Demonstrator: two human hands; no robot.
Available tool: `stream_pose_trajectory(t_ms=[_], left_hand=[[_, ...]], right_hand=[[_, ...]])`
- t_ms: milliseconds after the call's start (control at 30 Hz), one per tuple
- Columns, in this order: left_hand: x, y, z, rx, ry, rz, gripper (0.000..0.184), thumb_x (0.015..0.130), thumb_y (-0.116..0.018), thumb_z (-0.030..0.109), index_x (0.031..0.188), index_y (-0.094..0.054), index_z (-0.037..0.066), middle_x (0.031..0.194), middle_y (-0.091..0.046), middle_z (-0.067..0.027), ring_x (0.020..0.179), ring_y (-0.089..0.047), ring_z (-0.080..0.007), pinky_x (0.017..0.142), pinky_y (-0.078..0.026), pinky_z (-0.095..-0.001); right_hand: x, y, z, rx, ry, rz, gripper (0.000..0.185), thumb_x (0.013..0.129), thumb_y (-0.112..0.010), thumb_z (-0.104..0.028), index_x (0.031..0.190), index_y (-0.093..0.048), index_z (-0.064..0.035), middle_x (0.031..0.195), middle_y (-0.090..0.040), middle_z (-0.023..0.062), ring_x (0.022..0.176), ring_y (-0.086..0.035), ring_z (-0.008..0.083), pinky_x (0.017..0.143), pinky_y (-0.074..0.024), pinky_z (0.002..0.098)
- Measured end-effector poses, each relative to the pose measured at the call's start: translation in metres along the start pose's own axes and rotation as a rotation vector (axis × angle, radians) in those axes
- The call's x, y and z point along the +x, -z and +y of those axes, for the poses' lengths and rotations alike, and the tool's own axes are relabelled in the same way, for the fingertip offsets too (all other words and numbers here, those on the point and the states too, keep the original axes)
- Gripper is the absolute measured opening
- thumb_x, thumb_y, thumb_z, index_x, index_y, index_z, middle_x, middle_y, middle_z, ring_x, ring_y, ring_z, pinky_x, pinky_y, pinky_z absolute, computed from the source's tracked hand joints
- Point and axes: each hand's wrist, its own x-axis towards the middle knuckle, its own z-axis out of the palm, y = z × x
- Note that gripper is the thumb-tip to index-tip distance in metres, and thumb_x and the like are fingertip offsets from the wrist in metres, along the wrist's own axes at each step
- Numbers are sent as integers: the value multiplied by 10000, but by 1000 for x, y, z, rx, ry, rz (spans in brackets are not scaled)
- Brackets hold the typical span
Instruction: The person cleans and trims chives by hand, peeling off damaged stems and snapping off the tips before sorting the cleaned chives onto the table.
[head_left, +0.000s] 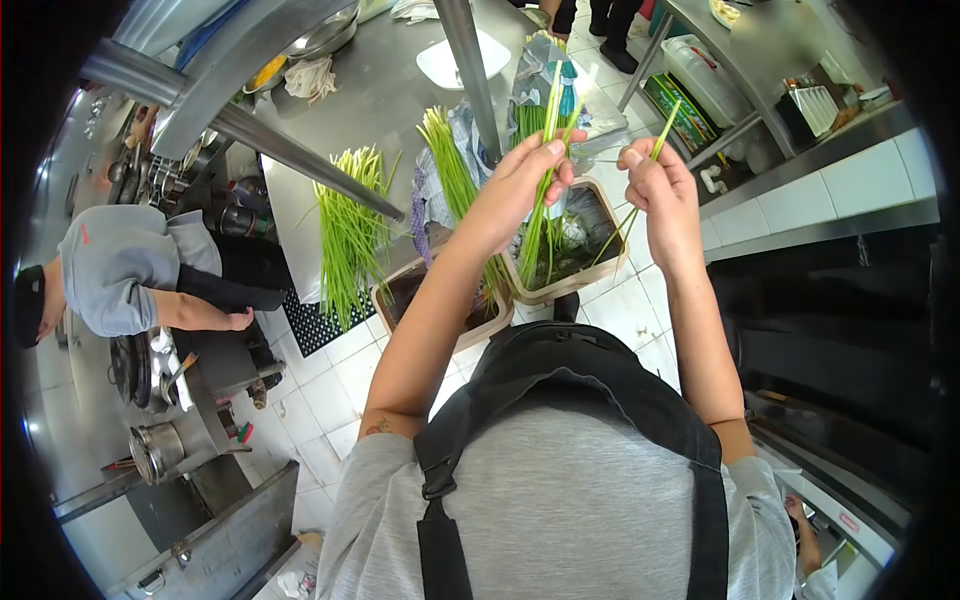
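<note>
My left hand is closed round a few long green stalks with pale tips, which hang down over a tan-rimmed bin. To its right, my right hand pinches a thin green stalk that slants down past the fingers. A large bundle of green stalks lies over the edge of the steel table. Another bundle rests nearer to my left hand. Under my left forearm stands a second bin, partly hidden.
A white tray and a crumpled cloth lie on the table. Metal posts cross the view. A person in grey stands at the left by the pots. Another person's legs show at the top.
</note>
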Motion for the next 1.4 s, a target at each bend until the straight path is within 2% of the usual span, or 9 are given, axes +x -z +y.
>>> stream_pose_trajectory(t_ms=[200, 633, 833, 900, 967, 1000, 1100, 1300, 1400], left_hand=[[-5, 7, -13, 127, 16, -51, 317, 930, -445, 176, 1178, -538, 3, 732, -426, 39, 635, -374, -58, 581, -316, -186], [-25, 30, -17, 379, 7, -17, 284, 957, -433, 249, 1021, -599, 29, 648, -394, 42, 592, -350, -52, 559, -309, -199], [-38, 63, -25, 238, 38, 165, 282, 956, -431, 231, 1039, -592, 16, 664, -477, 11, 602, -433, -79, 591, -355, -227], [-39, 68, -18, 101, 43, 169, 294, 956, -424, 216, 1089, -550, -14, 771, -559, -40, 730, -557, -148, 718, -440, -281], [-38, 57, 5, -30, 22, 192, 304, 957, -415, 207, 1117, -522, -29, 840, -591, -70, 825, -607, -195, 797, -464, -313], [-35, 62, 13, -13, -23, 80, 318, 959, -405, 195, 1176, -460, -31, 1008, -609, -145, 1002, -603, -272, 920, -449, -370], [-24, 53, 30, -86, -62, 68, 341, 961, -405, 191, 1215, -406, -37, 1110, -579, -203, 1076, -571, -304, 956, -436, -383], [1, 39, 43, -162, -129, -52, 373, 962, -415, 197, 1234, -379, -55, 1226, -504, -257, 1140, -527, -326, 979, -426, -392], [9, 32, 45, -150, -112, -103, 402, 959, -428, 210, 1252, -383, -60, 1256, -487, -254, 1147, -523, -318, 982, -422, -386]], right_hand=[[10, 7, -26, 102, 104, 79, 97, 862, -569, -141, 879, -551, -47, 709, -492, -37, 524, -278, -2, 484, -245, 173], [39, 32, -65, 192, 191, 243, 181, 860, -546, -210, 937, -543, -46, 841, -539, 32, 606, -339, 57, 547, -305, 201], [40, 56, -55, 82, 144, 102, 177, 856, -547, -217, 934, -553, -58, 830, -542, 16, 584, -338, 36, 518, -271, 183], [32, 56, -39, -81, 68, 56, 199, 869, -535, -231, 951, -569, -53, 791, -528, 1, 562, -306, 13, 493, -225, 171], [27, 68, -12, -347, -112, -55, 216, 862, -559, -228, 954, -618, -41, 772, -547, -16, 580, -388, 26, 516, -310, 183], [25, 65, 3, -490, -131, -106, 220, 849, -584, -230, 938, -641, -38, 756, -572, -9, 603, -438, 44, 542, -356, 202], [27, 80, 67, -862, -44, -252, 219, 803, -653, -242, 866, -694, -36, 692, -638, 41, 629, -558, 116, 604, -452, 270], [25, 62, 84, -1271, -239, 6, 257, 771, -691, -294, 829, -711, -45, 548, -591, 57, 480, -520, 166, 524, -426, 300], [29, 71, 96, -931, 138, 146, 295, 771, -701, -323, 804, -696, -30, 505, -521, 17, 471, -460, 104, 485, -376, 271]])
